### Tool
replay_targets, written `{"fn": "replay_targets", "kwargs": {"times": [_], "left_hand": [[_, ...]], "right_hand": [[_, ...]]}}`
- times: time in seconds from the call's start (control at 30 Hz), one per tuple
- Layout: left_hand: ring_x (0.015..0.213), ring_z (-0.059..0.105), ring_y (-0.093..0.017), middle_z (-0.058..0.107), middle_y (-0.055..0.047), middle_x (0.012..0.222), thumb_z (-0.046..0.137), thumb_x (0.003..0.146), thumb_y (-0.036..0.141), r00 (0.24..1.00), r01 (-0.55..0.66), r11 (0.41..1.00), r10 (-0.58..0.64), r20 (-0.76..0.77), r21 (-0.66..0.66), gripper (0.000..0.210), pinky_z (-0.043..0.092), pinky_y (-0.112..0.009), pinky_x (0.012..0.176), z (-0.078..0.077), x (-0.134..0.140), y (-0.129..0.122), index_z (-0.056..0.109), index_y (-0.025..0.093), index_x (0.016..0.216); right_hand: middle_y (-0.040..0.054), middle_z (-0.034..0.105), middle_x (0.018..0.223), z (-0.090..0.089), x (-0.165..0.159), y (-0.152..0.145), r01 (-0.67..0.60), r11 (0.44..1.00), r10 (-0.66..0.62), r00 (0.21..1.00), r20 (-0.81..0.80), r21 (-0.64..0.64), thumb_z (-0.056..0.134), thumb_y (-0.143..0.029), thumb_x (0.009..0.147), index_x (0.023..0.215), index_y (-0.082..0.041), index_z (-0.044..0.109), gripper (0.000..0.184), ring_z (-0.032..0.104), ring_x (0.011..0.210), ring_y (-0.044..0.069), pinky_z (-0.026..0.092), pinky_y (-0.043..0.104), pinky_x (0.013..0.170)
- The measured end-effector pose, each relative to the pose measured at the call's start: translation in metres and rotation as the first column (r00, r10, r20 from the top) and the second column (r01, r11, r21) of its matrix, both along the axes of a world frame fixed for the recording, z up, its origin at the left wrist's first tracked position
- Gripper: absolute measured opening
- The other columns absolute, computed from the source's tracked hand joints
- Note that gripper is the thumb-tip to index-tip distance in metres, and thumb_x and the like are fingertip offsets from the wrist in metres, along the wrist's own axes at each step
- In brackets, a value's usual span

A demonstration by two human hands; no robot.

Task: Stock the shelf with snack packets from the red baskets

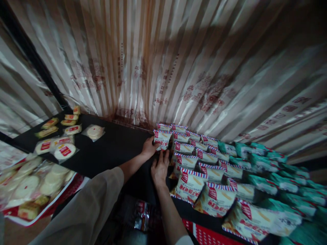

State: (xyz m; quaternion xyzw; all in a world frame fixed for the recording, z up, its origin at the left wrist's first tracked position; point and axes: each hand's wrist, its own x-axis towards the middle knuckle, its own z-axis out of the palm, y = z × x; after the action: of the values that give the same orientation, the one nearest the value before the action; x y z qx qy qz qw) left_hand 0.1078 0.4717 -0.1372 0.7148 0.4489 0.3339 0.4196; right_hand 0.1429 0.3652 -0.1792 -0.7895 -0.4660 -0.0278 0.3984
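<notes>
At the left end of the rows of white snack bags, my left hand (150,147) grips the left side of one small snack bag (162,139), which stands upright with a blue-and-red striped top edge and red lettering. My right hand (160,168) lies just below it, fingers stretched out, their tips at the bag's lower edge. Other white bags (190,183) of the same kind stand in rows close to the right of both hands. Part of the held bag's left edge is hidden by my left fingers.
Green bags (263,183) stand farther right on the black tabletop (114,143). Wrapped round pastries (65,150) and small packs (69,119) lie at left. A red-and-white tray (33,221) of pastries is at lower left. Pale printed sheeting (153,61) hangs behind.
</notes>
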Motion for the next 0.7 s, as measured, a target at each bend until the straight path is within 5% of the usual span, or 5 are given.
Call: {"fn": "replay_targets", "kwargs": {"times": [0.23,0.43,0.57,0.7], "left_hand": [[0.101,0.057,-0.017,0.062,-0.008,0.108,0.055,0.080,0.020,0.991,-0.128,0.992,0.128,-0.023,0.005,0.028,0.042,-0.030,0.093,0.007,-0.033,-0.025,0.061,0.016,0.107],[0.088,0.061,-0.013,0.064,-0.004,0.097,0.041,0.082,0.012,0.986,-0.132,0.991,0.129,0.101,0.021,0.025,0.046,-0.025,0.086,0.008,-0.093,-0.094,0.062,0.018,0.095],[0.084,0.060,-0.013,0.065,-0.003,0.086,0.039,0.081,0.013,0.989,-0.107,0.994,0.107,0.106,-0.002,0.023,0.047,-0.024,0.080,0.001,-0.143,-0.158,0.062,0.019,0.086],[0.085,0.060,-0.015,0.064,-0.005,0.088,0.038,0.079,0.013,0.991,-0.134,0.983,0.135,-0.005,-0.126,0.025,0.047,-0.026,0.082,-0.027,-0.183,-0.204,0.061,0.017,0.089]], "right_hand": [[0.0167,0.025,0.145,0.022,-0.021,-0.025,-0.085,0.994,0.086,0.996,-0.019,0.068,0.035,-0.024,0.085,0.126,-0.010,0.045,0.045,0.025,0.133,0.027,0.031,0.048,0.104],[0.0143,0.049,0.126,0.036,-0.067,-0.070,-0.176,0.970,0.190,0.979,-0.069,0.169,0.032,-0.023,0.088,0.117,-0.014,0.052,0.036,0.044,0.120,0.020,0.039,0.042,0.099],[0.0101,0.060,0.108,0.025,-0.099,-0.113,-0.291,0.933,0.317,0.943,-0.102,0.212,0.032,-0.019,0.089,0.109,-0.018,0.056,0.032,0.054,0.106,0.017,0.044,0.038,0.093],[0.0091,0.061,0.106,-0.009,-0.123,-0.150,-0.376,0.916,0.395,0.905,-0.156,0.140,0.033,-0.017,0.087,0.106,-0.019,0.058,0.031,0.055,0.104,0.017,0.045,0.037,0.091]]}}
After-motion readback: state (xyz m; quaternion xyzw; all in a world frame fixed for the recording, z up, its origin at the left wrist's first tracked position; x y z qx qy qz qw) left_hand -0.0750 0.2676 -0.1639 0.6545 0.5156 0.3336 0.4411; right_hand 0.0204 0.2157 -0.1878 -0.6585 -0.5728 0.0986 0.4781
